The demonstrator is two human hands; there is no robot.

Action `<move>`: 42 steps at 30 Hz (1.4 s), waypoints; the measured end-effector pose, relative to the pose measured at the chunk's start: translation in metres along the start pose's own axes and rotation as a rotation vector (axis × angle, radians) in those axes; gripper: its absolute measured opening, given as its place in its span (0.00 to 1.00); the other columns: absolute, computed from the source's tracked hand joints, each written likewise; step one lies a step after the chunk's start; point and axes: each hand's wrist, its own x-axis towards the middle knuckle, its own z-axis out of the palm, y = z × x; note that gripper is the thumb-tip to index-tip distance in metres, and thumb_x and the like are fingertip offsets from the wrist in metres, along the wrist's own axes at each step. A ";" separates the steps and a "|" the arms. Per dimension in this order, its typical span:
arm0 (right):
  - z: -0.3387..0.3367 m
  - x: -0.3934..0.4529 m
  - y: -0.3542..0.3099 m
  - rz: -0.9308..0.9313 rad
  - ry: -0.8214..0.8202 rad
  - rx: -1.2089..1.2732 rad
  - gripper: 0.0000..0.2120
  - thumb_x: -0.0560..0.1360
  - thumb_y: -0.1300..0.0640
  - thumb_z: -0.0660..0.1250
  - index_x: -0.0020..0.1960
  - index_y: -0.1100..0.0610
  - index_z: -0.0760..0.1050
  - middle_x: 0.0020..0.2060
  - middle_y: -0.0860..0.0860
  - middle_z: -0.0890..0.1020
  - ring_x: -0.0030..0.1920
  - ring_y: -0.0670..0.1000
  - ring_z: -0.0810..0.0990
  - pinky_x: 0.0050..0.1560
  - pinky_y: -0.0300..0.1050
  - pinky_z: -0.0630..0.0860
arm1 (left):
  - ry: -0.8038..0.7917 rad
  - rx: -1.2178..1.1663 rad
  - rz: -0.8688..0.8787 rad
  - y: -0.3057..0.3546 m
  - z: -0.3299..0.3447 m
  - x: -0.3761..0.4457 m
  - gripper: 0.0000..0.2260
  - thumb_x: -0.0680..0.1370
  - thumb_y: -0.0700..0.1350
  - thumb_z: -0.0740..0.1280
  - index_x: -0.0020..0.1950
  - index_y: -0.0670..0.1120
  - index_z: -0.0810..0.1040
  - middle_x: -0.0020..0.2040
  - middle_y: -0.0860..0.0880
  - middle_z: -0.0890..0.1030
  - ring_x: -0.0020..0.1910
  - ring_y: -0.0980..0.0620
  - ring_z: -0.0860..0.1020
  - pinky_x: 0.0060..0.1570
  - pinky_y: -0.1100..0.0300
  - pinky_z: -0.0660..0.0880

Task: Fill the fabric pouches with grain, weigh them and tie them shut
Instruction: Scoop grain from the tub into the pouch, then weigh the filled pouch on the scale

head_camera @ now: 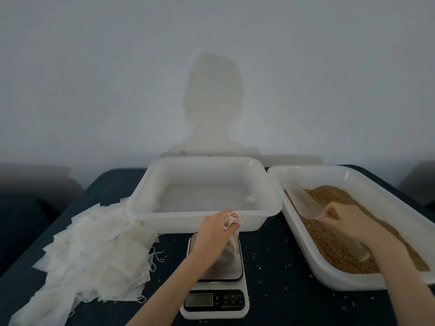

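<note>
My left hand (215,228) has the top of a fabric pouch (231,241) bunched up in my fingers, and the pouch hangs down onto the scale (215,276) near the table's front edge. My right hand (344,222) is curled round the handle of a clear scoop (306,204), which is over the grain (334,245) in the tub (306,260) on the table's right side. The empty tub (204,221) sits mid-table behind the scale, with a pile of spare pouches (94,250) along the left edge
</note>
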 end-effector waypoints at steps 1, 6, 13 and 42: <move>0.004 0.002 0.002 0.036 -0.008 -0.016 0.06 0.76 0.47 0.66 0.48 0.49 0.73 0.42 0.46 0.79 0.42 0.45 0.79 0.45 0.42 0.78 | 0.044 0.014 -0.004 -0.002 0.003 -0.002 0.04 0.79 0.51 0.64 0.45 0.55 0.73 0.35 0.59 0.75 0.35 0.62 0.73 0.36 0.71 0.67; 0.013 0.009 -0.005 0.091 -0.142 -0.200 0.15 0.79 0.46 0.63 0.41 0.56 0.70 0.37 0.48 0.75 0.34 0.47 0.71 0.36 0.37 0.68 | 0.044 0.185 -0.008 -0.025 0.007 -0.022 0.01 0.79 0.50 0.63 0.49 0.55 0.73 0.45 0.60 0.74 0.43 0.61 0.72 0.39 0.71 0.64; 0.008 0.002 -0.021 0.115 -0.203 -0.323 0.18 0.78 0.40 0.61 0.40 0.54 0.72 0.34 0.47 0.74 0.34 0.48 0.73 0.36 0.40 0.69 | -0.072 0.244 -0.033 -0.041 -0.018 -0.045 0.12 0.76 0.55 0.65 0.59 0.59 0.70 0.53 0.60 0.74 0.50 0.63 0.70 0.47 0.66 0.67; 0.110 -0.052 -0.171 -0.630 0.051 0.046 0.27 0.69 0.40 0.68 0.66 0.42 0.66 0.59 0.35 0.70 0.55 0.36 0.70 0.51 0.33 0.71 | -0.001 0.104 -0.085 -0.063 -0.058 -0.073 0.05 0.78 0.49 0.65 0.50 0.58 0.78 0.43 0.62 0.79 0.43 0.66 0.76 0.43 0.72 0.71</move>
